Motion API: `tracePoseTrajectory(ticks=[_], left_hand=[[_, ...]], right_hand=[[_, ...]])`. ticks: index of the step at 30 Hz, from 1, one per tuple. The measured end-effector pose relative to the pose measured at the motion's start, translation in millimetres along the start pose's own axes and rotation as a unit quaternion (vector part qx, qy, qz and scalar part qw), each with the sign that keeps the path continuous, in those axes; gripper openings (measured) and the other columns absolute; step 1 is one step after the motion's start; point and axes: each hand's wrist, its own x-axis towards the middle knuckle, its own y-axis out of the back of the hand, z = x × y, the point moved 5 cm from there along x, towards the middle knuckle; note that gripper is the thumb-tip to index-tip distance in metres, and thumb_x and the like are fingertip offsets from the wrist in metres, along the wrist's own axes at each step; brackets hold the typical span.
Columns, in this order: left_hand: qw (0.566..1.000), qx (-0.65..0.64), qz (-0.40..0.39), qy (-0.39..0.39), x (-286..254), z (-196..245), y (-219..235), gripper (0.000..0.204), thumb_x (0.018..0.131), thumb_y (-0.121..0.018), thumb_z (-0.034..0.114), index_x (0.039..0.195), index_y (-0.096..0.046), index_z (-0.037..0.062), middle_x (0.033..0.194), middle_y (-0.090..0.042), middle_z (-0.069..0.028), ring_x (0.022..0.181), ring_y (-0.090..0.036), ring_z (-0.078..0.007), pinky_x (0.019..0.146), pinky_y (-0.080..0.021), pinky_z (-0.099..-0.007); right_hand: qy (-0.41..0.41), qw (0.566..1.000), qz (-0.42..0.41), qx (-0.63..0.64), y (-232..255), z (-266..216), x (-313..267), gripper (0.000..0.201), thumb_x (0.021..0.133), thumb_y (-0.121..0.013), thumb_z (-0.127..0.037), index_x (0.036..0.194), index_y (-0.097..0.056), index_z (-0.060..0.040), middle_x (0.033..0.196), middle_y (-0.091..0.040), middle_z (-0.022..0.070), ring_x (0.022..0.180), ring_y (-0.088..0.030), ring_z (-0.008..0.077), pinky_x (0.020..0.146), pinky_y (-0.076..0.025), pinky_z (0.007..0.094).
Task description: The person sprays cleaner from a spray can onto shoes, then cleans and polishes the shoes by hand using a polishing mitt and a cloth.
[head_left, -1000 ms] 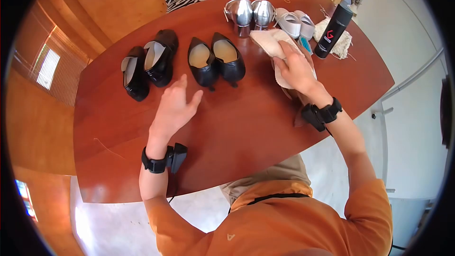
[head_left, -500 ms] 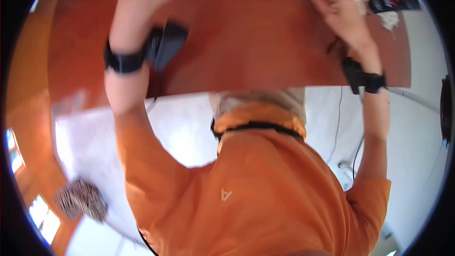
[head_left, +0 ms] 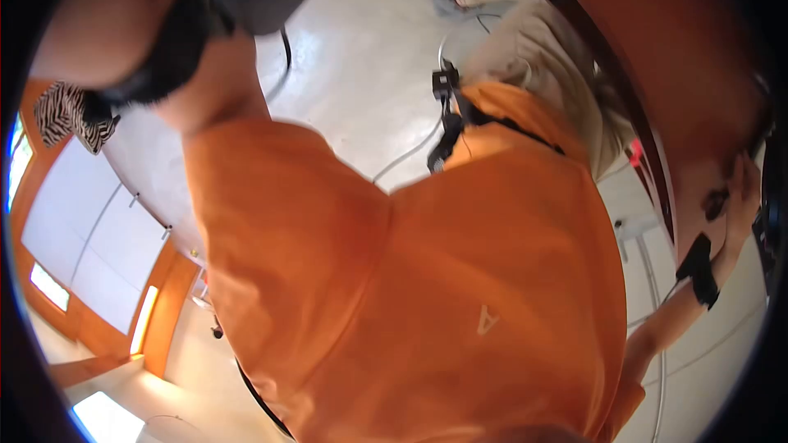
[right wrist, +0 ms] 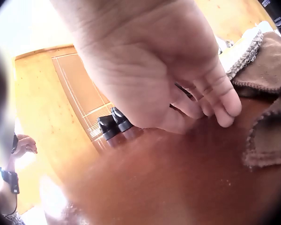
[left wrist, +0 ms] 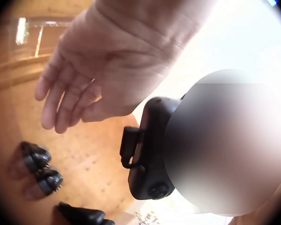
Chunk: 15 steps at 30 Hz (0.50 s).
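In the left wrist view my left hand [left wrist: 84,79] is raised in the air, fingers straight and relaxed, holding nothing, close to a black head-worn device [left wrist: 147,150]. Far below it lie black shoes [left wrist: 37,168] on the wooden table. My right hand [right wrist: 178,70] sits low over the red-brown table [right wrist: 178,178] with its fingers curled, beside a brown cloth [right wrist: 267,70] and a cream cloth [right wrist: 241,49]; whether it grips either is hidden. The head view shows mostly my orange shirt [head_left: 427,279], with the right hand [head_left: 739,189] at the table edge [head_left: 698,49].
Black shoes [right wrist: 113,124] stand further along the table past the right hand. A black bottle [right wrist: 278,11] shows at the top right corner. A zebra-patterned cushion [head_left: 66,111] and pale floor [head_left: 361,57] lie below me.
The head camera has tipped from the table down onto my torso and the floor. My left arm has risen from the table up beside the head. The right hand stays by the cloths.
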Motion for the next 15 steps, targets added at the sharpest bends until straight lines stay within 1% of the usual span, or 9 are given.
tracePoseTrajectory(ticks=[2, 3, 5, 6, 8, 10, 12, 14, 15], left_hand=[[0.998, -0.016, 0.057, -0.029, -8.6, 36.5, -7.4, 0.024, 0.085, -0.058, 0.031, 0.087, -0.066, 0.0089, 0.072, -0.064, -0.0091, 0.062, -0.06, -0.0205, 0.06, -0.049, -0.0291], [0.996, -0.031, 0.077, -0.032, -21.9, -75.6, 77.8, 0.024, 0.085, -0.058, 0.032, 0.087, -0.066, 0.0093, 0.072, -0.065, -0.0093, 0.061, -0.06, -0.0208, 0.061, -0.049, -0.0292], [0.992, -0.069, 0.101, -0.03, -40.2, -74.2, 79.3, 0.024, 0.085, -0.058, 0.032, 0.087, -0.066, 0.0099, 0.072, -0.065, -0.0097, 0.061, -0.06, -0.0214, 0.062, -0.05, -0.0295], [0.989, -0.085, 0.116, -0.033, -44.6, -71.3, 76.1, 0.024, 0.085, -0.057, 0.033, 0.087, -0.066, 0.0103, 0.072, -0.065, -0.0099, 0.061, -0.06, -0.0217, 0.062, -0.05, -0.0296], [0.982, -0.119, 0.144, -0.03, -52.5, -77.0, 72.6, 0.024, 0.085, -0.057, 0.034, 0.087, -0.066, 0.0109, 0.072, -0.065, -0.0103, 0.06, -0.06, -0.0222, 0.063, -0.05, -0.0299], [0.975, -0.129, 0.176, 0.037, -85.2, -88.4, 49.1, 0.026, 0.087, -0.039, 0.001, 0.097, -0.059, -0.0119, 0.09, -0.063, -0.0183, 0.084, -0.063, -0.0253, 0.081, -0.05, -0.0343], [0.981, -0.15, 0.037, 0.114, -91.0, -99.3, 15.1, 0.024, 0.087, -0.039, -0.001, 0.095, -0.059, -0.0091, 0.086, -0.063, -0.0134, 0.078, -0.062, -0.0192, 0.077, -0.05, -0.0298], [0.946, -0.28, -0.071, 0.148, -101.3, -123.5, -33.9, 0.018, 0.085, -0.044, -0.001, 0.086, -0.061, -0.0043, 0.077, -0.064, -0.0095, 0.071, -0.062, -0.0163, 0.067, -0.05, -0.0266], [0.925, -0.331, -0.184, 0.037, -107.9, -137.5, -61.9, 0.022, 0.081, -0.042, -0.004, 0.094, -0.059, -0.004, 0.086, -0.063, -0.0111, 0.078, -0.062, -0.0179, 0.072, -0.051, -0.0287]], right_hand=[[-0.014, 0.998, 0.037, -0.039, -3.2, -0.9, 4.5, 0.028, 0.092, -0.05, -0.021, 0.112, -0.054, -0.003, 0.081, -0.051, 0.005, 0.048, -0.044, 0.0062, 0.041, -0.036, 0.0203], [-0.007, 0.998, 0.041, -0.041, -2.2, 7.1, 12.9, 0.028, 0.092, -0.05, -0.021, 0.112, -0.054, -0.003, 0.081, -0.051, 0.005, 0.048, -0.044, 0.0062, 0.041, -0.036, 0.0203], [0.246, 0.944, 0.111, -0.189, -1.1, -8.0, 9.1, 0.028, 0.094, -0.045, -0.025, 0.107, -0.052, -0.0015, 0.077, -0.053, 0.0103, 0.043, -0.054, 0.0144, 0.039, -0.04, 0.0246], [0.065, 0.983, 0.05, -0.162, 1.2, 6.9, 9.4, 0.03, 0.094, -0.043, -0.027, 0.102, -0.051, 0.0006, 0.077, -0.053, 0.0112, 0.044, -0.054, 0.0171, 0.04, -0.041, 0.0265], [-0.006, 0.992, 0.019, -0.126, -5.5, -19.7, 0.0, 0.029, 0.094, -0.043, -0.027, 0.101, -0.049, 0.0011, 0.076, -0.053, 0.0112, 0.042, -0.054, 0.0177, 0.038, -0.041, 0.027], [-0.076, 0.993, -0.013, -0.088, -9.4, -10.9, 2.4, 0.029, 0.094, -0.042, -0.026, 0.1, -0.048, 0.0015, 0.076, -0.053, 0.0112, 0.041, -0.054, 0.0182, 0.036, -0.041, 0.0275], [0.101, 0.981, 0.029, -0.162, -5.6, -0.6, 8.4, 0.027, 0.095, -0.041, -0.025, 0.101, -0.046, 0.0007, 0.072, -0.051, 0.0111, 0.037, -0.053, 0.0189, 0.031, -0.039, 0.0274], [0.1, 0.98, 0.023, -0.17, -5.1, 3.4, 6.7, 0.027, 0.095, -0.041, -0.025, 0.1, -0.046, 0.0007, 0.071, -0.05, 0.0109, 0.037, -0.053, 0.0188, 0.031, -0.039, 0.0274], [0.101, 0.979, 0.021, -0.174, -4.8, 0.9, 5.6, 0.026, 0.095, -0.041, -0.025, 0.099, -0.045, 0.0007, 0.07, -0.05, 0.0107, 0.036, -0.053, 0.0188, 0.03, -0.039, 0.0273]])
